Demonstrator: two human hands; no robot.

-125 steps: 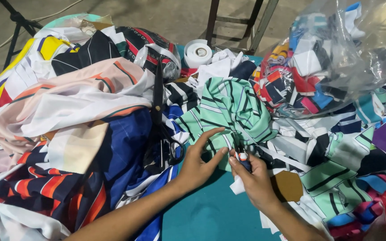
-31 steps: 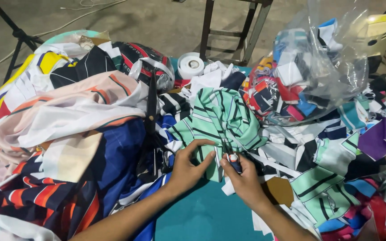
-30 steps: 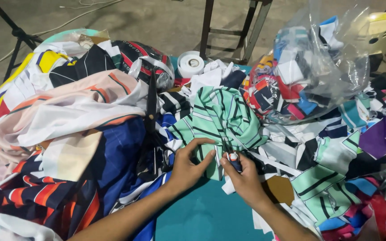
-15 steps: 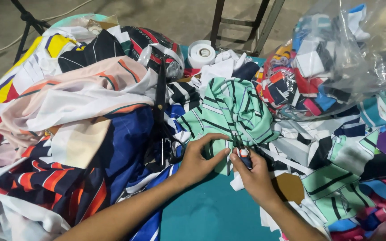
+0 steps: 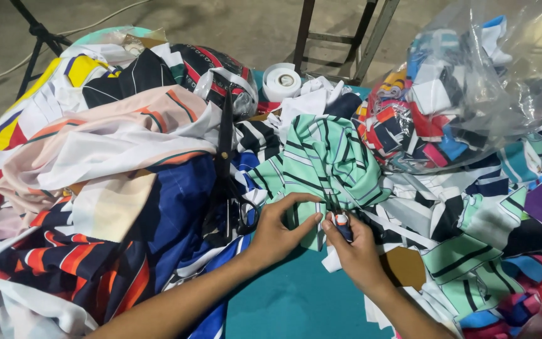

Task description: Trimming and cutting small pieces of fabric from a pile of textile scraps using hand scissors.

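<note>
A mint-green fabric piece with dark and white stripes (image 5: 327,160) lies bunched at the middle of the teal table (image 5: 283,307). My left hand (image 5: 277,229) pinches its lower edge. My right hand (image 5: 352,248) is closed around a small dark snipping tool (image 5: 341,221) with a red and white spot, its tip at the same fabric edge. The two hands nearly touch. Large black scissors (image 5: 227,176) lie on the blue cloth just left of my left hand.
Heaps of striped and coloured fabrics (image 5: 95,188) cover the left side. A clear plastic bag of fabric scraps (image 5: 459,94) stands at the right. A white tape roll (image 5: 281,80) sits at the back. A brown cardboard hexagon (image 5: 406,267) lies by my right wrist.
The camera view has shifted slightly. Both hands stay at the green fabric's lower edge, with only small finger movements.
</note>
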